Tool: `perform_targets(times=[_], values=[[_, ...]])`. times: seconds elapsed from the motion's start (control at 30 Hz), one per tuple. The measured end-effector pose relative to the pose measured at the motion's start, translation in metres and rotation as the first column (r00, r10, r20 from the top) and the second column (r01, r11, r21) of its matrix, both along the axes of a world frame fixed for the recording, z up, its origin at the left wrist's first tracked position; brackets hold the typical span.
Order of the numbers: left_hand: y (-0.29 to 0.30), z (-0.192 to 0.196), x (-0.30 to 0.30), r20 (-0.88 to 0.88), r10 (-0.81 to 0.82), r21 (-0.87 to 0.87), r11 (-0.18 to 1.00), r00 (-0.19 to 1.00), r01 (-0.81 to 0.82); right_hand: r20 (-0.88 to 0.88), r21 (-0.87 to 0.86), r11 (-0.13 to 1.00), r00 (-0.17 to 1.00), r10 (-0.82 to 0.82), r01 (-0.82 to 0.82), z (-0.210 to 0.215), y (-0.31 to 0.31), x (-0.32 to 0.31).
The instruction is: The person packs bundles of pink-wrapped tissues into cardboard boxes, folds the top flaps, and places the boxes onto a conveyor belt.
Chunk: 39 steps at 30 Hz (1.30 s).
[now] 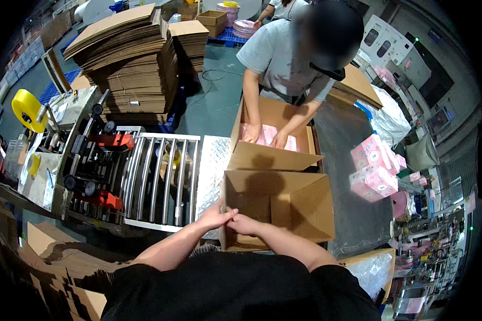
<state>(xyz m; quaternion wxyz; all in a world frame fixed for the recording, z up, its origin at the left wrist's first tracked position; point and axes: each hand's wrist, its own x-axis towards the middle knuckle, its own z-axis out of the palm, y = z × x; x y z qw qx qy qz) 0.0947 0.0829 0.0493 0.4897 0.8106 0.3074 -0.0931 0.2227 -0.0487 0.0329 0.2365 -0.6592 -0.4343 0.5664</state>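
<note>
fingers of the left hand (215, 216) and the right hand (242, 223) curl narrow and meet at the near left corner of the empty cardboard box (284, 206), low in the middle of the frame, pinching its near flap. just above it sits a second open carton (273, 136), where a co-worker in a grey shirt (284, 53) presses both hands onto pink packs (266, 135). left of the boxes lie a roller conveyor (160, 179) and a tape machine (93, 160). flat cardboard stacks (131, 59) fill the upper left; pink packages (374, 168) rest at right.
</note>
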Motion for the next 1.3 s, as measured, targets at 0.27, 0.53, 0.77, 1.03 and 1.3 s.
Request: perform_targets(times=[0.27, 0.53, 0.77, 1.03, 1.3], values=[[0.114, -0.058, -0.084, 0.121, 0.246, -0.109, 0.966, 0.962, -0.234, 0.833, -0.340, 0.936, 0.431, 0.346, -0.094, 0.090, -0.192, 0.174], [0.045, -0.162, -0.091, -0.506, 0.178, 0.377, 0.926, 0.844, 0.031, 0.745, -0.145, 0.978, 0.667, 0.008, 0.151, -0.065, -0.263, 0.182], [0.036, -0.170, 0.001, -0.414, 0.088, 0.329, 0.942, 0.906, 0.059, 0.515, 0.007, 0.933, 0.798, -0.311, 0.359, -0.039, -0.284, 0.223], [0.096, -0.189, -0.008, -0.712, 0.046, -0.080, 0.986, 0.701, -0.146, 0.486, 0.708, 0.228, -0.227, -0.844, 0.668, 0.036, -0.517, 0.169], [0.077, -0.159, 0.009, -0.766, 0.004, 0.112, 0.985, 0.643, 0.128, 0.710, -0.007, 0.111, 0.083, -0.700, 0.994, 0.047, -0.682, 0.119]])
